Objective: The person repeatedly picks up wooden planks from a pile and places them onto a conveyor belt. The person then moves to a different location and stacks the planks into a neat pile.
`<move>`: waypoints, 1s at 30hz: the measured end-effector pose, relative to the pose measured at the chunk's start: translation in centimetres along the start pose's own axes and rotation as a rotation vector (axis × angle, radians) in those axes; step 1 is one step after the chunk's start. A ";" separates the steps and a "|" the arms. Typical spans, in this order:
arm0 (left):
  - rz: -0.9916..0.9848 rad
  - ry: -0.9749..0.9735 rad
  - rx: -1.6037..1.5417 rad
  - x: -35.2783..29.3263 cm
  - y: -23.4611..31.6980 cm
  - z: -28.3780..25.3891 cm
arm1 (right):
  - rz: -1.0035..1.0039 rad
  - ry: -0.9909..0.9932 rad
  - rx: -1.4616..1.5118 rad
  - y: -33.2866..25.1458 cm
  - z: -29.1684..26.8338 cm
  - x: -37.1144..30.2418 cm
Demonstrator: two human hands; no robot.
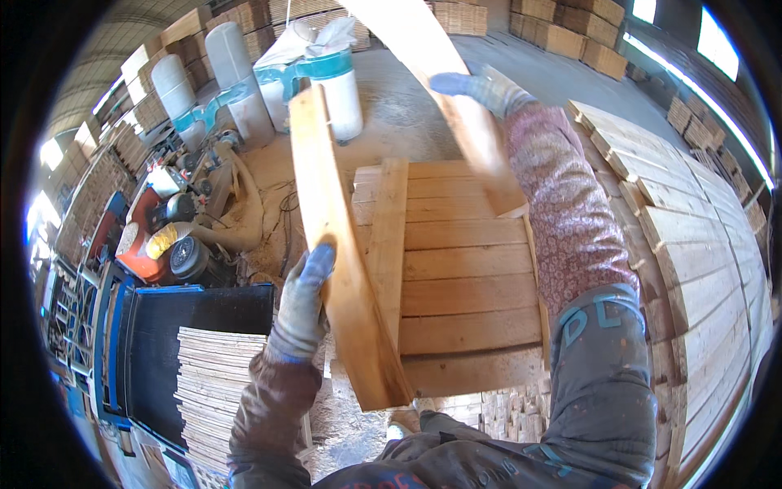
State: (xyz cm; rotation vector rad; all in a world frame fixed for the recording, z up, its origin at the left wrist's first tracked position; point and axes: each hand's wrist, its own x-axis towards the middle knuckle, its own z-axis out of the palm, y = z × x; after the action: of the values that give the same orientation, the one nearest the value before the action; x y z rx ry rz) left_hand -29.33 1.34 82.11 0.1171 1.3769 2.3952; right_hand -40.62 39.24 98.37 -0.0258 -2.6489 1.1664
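Observation:
My left hand [302, 306], in a grey work glove with blue fingertips, grips a long wooden board [330, 220] by its edge, thumb lying on the face. That board stands tilted, its lower end close to my body. Farther right, my right hand [485, 90] in a matching glove is closed around a second, paler board [444, 77], which slants from the top edge down toward the stack and is blurred at its lower end. Beneath both boards lies a stack of planks [468, 297] placed side by side, with a single plank [388, 236] across them at the left.
A long stack of boards [700, 244] runs along my right. To the left are a black-topped machine table [220, 308], a pile of thin strips [216, 391] and orange machinery [138, 244]. Dust collectors with white bags [334, 98] stand beyond. Sawdust covers the floor.

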 end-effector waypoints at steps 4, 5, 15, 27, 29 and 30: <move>0.173 -0.096 0.249 6.4 -5.4 -3.3 | -0.212 -0.047 -0.014 0.6 1.9 -3.6; 0.126 -0.062 0.640 7.1 -6.3 -1.0 | -0.432 0.004 -0.141 5.0 0.8 -4.9; -0.061 -0.028 1.243 6.3 -7.1 7.4 | 0.399 0.127 0.520 13.7 4.7 -19.6; 0.123 -0.259 1.377 1.2 -8.7 12.0 | 0.493 -0.048 -0.443 8.9 6.2 -24.7; 0.187 -0.203 1.508 -0.3 -9.0 11.7 | 0.591 0.092 -0.745 6.2 5.9 -27.5; 0.170 -0.166 1.486 -0.6 -9.0 11.4 | 0.586 0.101 -0.802 7.6 6.6 -27.7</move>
State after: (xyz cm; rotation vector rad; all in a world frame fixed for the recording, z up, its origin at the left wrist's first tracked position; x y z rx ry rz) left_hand -23.35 14.45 80.48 0.7739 2.7339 0.9045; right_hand -15.92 36.46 82.48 -1.0131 -2.8951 0.1103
